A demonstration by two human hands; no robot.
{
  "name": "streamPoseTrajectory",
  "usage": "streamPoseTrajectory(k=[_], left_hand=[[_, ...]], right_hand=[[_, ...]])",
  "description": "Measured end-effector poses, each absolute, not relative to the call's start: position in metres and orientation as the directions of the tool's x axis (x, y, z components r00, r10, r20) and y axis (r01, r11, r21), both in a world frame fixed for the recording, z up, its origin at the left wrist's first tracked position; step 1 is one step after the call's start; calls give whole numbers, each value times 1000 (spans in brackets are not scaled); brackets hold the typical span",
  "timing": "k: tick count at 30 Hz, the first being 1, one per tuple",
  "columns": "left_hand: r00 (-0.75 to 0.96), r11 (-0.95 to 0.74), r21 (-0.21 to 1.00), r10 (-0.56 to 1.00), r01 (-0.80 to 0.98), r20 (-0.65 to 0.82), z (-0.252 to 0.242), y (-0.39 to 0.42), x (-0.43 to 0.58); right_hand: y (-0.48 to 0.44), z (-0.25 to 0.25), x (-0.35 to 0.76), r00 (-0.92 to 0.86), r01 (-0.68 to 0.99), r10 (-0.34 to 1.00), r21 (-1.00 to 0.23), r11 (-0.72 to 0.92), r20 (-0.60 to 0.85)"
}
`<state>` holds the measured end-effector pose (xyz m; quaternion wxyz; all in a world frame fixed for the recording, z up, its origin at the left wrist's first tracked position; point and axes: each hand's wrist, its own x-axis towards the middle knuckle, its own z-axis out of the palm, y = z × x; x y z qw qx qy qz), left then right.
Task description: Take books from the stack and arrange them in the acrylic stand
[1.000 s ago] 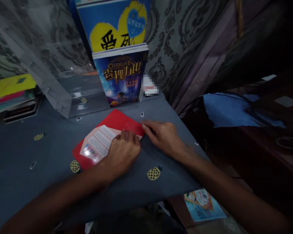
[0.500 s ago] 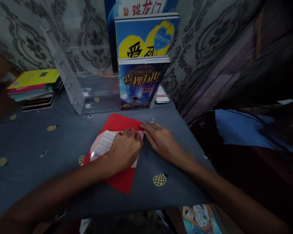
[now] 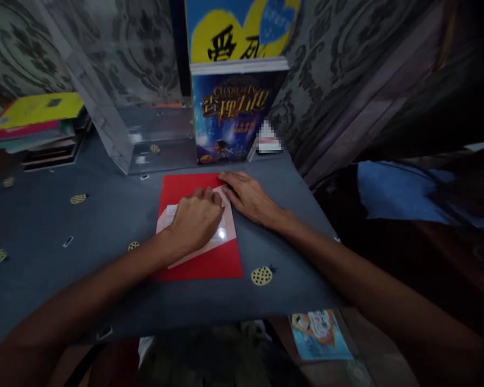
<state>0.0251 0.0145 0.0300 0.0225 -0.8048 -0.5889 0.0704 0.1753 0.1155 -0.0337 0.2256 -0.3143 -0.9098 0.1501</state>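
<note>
A thin red book or booklet lies flat on the table, with a pale pink slanted band carrying printed text across its cover. My left hand rests on top of that band, knuckles up and fingers curled under. Whatever those fingertips may grip is hidden. At the upper right edge of the red book is my right hand, its fingers stretched out toward the left. The fingertips touch the red cover, and the thumb lies apart from them near the side edge.
Behind the red book, a clear acrylic stand holds a dark blue book and a blue-yellow book. At the left is a book stack. A colourful book lies below the table's front edge. Blue cloth hangs at right.
The red book has turned from a slant to nearly square with the table's front edge. Both hands have stayed on it. The whole view has shifted a little.
</note>
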Motion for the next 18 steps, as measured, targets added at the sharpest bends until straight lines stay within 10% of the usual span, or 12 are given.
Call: streamPoseTrajectory(k=[11,18], left_hand=[[665,-666,4,744,746,-60,15,-45,3],[722,-707,-157,689,690,65,0,-54,1]], right_hand=[[109,-33,180,-684,541,681,-446,713,261],[110,-36,181,-680,528,680,-459,715,276]])
